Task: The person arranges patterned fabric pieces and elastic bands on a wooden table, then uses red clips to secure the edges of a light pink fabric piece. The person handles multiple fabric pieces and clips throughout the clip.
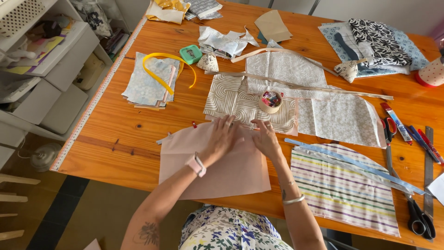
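Observation:
A pale pink piece of fabric (222, 171) lies flat at the near edge of a wooden table (115, 125). My left hand (222, 139) presses on its upper edge, fingers spread; a pink watch is on that wrist. My right hand (266, 138) rests beside it on the same top edge, fingers bent down onto the cloth. Just beyond the fingertips lies a beige fabric with arch patterns (236, 99), and on it stands a small round cup of sewing clips (270, 101). A small red clip (194, 124) lies near the pink fabric's top left corner.
A striped fabric (342, 190) with a blue strip lies to the right. Scissors (418, 217), a metal ruler (428, 162) and pens (428, 143) sit at the right edge. A yellow tape (159, 69) on pale fabric, a green tape measure (190, 53) and folded cloths lie farther back.

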